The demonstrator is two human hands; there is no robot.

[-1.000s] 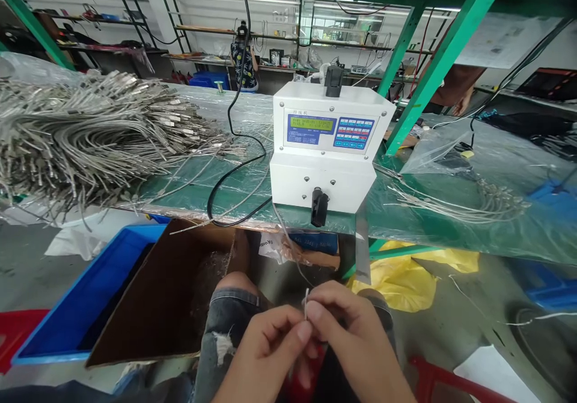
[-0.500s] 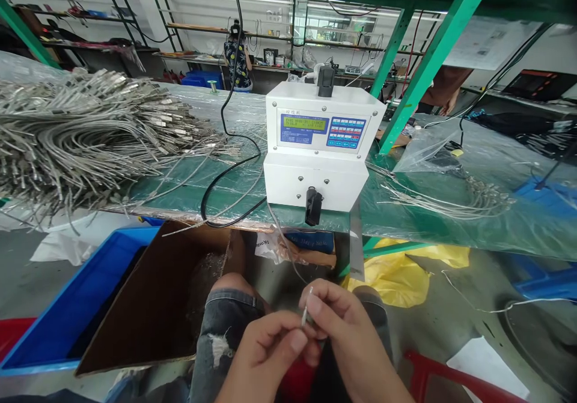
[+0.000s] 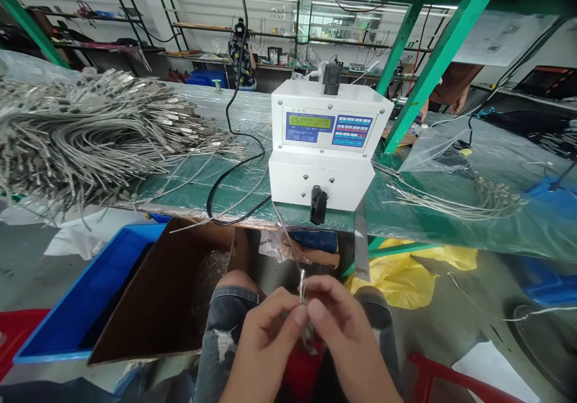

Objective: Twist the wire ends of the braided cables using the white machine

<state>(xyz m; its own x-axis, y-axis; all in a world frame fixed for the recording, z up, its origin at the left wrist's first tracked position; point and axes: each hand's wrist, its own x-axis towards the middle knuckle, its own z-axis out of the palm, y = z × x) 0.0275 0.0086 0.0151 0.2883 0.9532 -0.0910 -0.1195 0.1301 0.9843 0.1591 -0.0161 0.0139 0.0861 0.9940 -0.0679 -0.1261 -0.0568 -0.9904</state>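
Observation:
Low over my lap, my left hand (image 3: 269,334) and my right hand (image 3: 341,325) meet at the thumbs, both pinching a thin silvery cable end (image 3: 302,280). Its tip points up past my fingers, and a metallic piece hangs below the thumbs; the part between is hidden. Beyond my hands, a white machine (image 3: 322,178) with a keypad and display stands on the bench. From its front sticks out a black chuck (image 3: 318,205), with nothing seen in it. A grey cable (image 3: 283,226) hangs over the bench edge toward my hands; whether it joins the piece I hold is unclear.
A large heap of grey cables (image 3: 99,133) covers the left of the green bench (image 3: 180,181). A smaller bundle (image 3: 469,202) lies at the right. Below left stand a cardboard box (image 3: 148,313) and a blue bin (image 3: 58,325). People are in the background.
Both hands have turned and shifted the cable end, which now stands more upright between my thumbs. A metallic piece now shows below them. The view has moved slightly.

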